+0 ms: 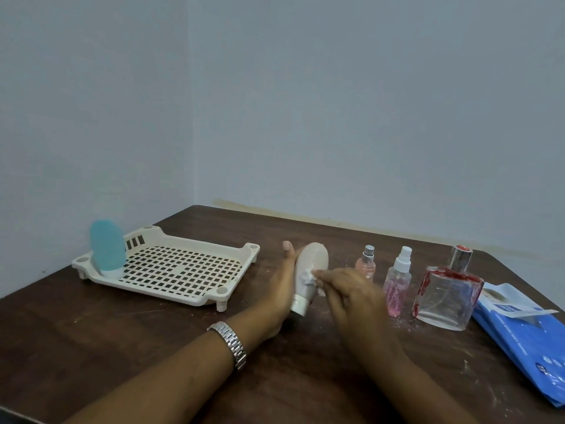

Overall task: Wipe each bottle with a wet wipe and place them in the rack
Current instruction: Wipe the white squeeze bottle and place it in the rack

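Bench (122,347): dark brown wood, set into a corner of pale blue walls, white specks scattered on its right part.

Rack (183,280): cream plastic tray with a grid floor and short legs, on the bench's left side. Blue bottle (107,246) stands cap-down in its near-left corner, touching the rim.

Pack (526,341): blue wet-wipe pack lying flat at the bench's right edge, flap peeled up.

Left hand (281,289): fingers extended, palm against the left side of the white bottle (308,273), thumb hidden behind it; it supports the bottle in a loose grip. Metal watch (229,344) on the wrist.

Right hand (351,295): fingers curled, pinching a crumpled white wipe (308,276) and pressing it against the bottle's right flank.

White bottle: pale oval tube, tilted, white cap pointing down toward the camera, held between both hands near bench centre, right of the rack and apart from it.

Glass bottle (446,298): square, clear, red smears at shoulder and left edge, silver cap, standing left of the pack.

Spray bottle (397,280): clear with pink liquid, white nozzle, upright just left of the glass bottle.

Pink bottle (365,264): smallest, silver top, upright behind the right hand, partly hidden by it.
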The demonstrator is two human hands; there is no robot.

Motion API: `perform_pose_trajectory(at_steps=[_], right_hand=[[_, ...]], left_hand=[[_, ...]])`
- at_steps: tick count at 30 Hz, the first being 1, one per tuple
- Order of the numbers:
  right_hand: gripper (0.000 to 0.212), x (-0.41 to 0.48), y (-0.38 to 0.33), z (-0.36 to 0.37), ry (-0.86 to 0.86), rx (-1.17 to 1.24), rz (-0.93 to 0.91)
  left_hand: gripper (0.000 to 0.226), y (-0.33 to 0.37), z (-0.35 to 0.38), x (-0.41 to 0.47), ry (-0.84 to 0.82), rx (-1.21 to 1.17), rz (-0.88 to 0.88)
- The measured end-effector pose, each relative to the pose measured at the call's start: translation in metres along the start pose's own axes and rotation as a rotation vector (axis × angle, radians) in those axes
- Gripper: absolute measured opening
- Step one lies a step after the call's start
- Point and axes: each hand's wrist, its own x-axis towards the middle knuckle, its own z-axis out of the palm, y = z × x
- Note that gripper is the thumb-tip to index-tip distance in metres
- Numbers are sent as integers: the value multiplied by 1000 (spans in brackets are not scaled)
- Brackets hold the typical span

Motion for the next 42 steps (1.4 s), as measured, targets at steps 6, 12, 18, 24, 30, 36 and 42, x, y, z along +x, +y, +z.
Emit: perform_pose_trajectory(at_steps=[6,12,18,24,30,36,42], right_hand=[[22,9,10,-5,192,3,120],[30,2,-9,8,52,18,-18],[31,-3,-11,14,-100,-59,-93],[31,-3,-6,12,-177,-6,-147],[20,2,-5,5,-110,175,-29],[30,2,-10,2,-48,568,492],[29,4,-15,2,35,927,756]], left_hand=[[61,-2,10,-12,-152,115,11],[66,4,7,-19,-161,60,25],[85,12,-4,-13,-141,-12,-38],[37,0,-10,8,-81,-142,-105],[37,1,-10,9,29,-342,-100],[31,4,-9,7,-62,-324,82],[38,2,-6,2,-85,-252,222]])
